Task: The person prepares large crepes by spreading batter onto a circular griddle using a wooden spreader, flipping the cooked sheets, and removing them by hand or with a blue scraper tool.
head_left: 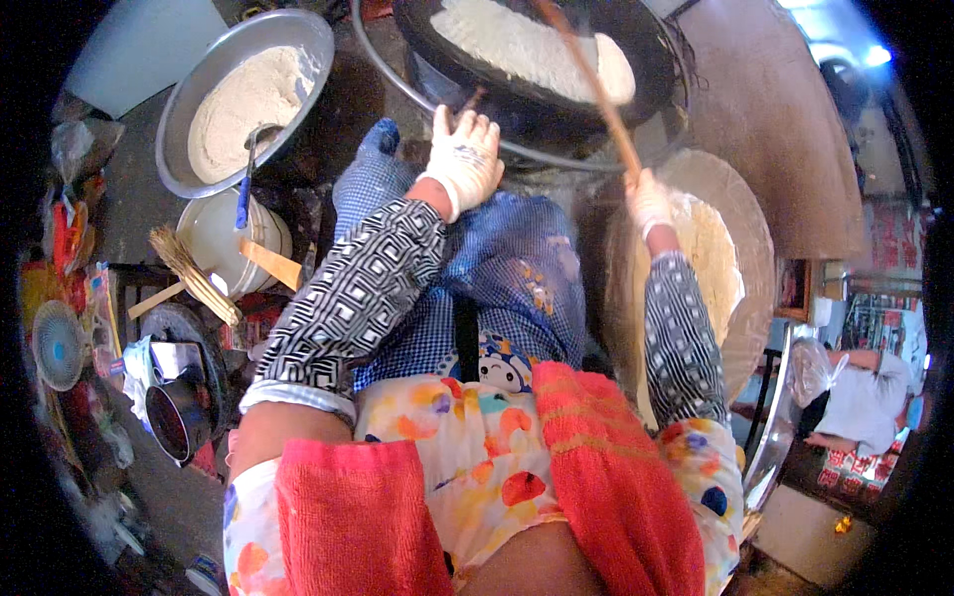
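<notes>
My right hand, in a pale glove, grips the lower end of a long wooden stick. The stick slants up across a large dark round griddle, over a long pale sheet of dough or batter. My left hand, also gloved, reaches to the griddle's outer metal ring, fingers stretched out and slightly apart. Just beyond those fingertips shows a small brown stick-like end; whether they touch it I cannot tell. Beneath this hand are my knees in blue checked cloth.
At the left stands a metal basin of pale batter with a blue-handled ladle. Below it are a white bucket, a straw brush and a dark pot. A round tray with pale flatbread lies at my right. Another person is farther right.
</notes>
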`<action>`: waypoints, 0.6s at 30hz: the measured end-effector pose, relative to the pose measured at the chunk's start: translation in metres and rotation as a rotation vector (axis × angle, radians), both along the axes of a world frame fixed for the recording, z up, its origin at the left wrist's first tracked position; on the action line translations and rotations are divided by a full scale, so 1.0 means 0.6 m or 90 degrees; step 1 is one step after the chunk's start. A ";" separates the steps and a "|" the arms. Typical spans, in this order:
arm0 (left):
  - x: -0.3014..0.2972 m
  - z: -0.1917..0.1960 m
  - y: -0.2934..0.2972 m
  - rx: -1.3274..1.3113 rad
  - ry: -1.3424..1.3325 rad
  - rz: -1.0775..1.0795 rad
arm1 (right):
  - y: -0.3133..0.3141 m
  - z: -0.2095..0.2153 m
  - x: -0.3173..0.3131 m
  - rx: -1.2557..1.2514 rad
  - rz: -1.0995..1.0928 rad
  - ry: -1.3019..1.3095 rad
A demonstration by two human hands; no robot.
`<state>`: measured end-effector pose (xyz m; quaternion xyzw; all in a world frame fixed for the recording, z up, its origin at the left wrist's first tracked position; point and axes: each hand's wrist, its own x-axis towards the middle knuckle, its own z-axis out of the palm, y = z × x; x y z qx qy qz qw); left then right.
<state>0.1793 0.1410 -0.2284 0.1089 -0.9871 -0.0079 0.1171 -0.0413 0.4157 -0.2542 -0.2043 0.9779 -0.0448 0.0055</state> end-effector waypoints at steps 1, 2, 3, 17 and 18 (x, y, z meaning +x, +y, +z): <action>0.002 -0.027 0.014 -0.007 0.053 -0.018 | 0.003 0.002 -0.018 0.014 -0.034 0.025; 0.005 -0.042 0.017 -0.053 0.067 0.023 | -0.004 0.016 -0.024 0.014 -0.042 0.007; 0.007 -0.057 0.017 -0.099 0.080 0.063 | -0.016 0.028 -0.030 0.019 -0.022 0.014; 0.027 -0.028 -0.067 -0.128 -0.126 0.096 | -0.056 0.029 0.022 0.041 0.028 -0.006; 0.026 -0.028 -0.070 -0.119 -0.131 0.095 | -0.041 0.013 -0.004 0.016 -0.025 0.002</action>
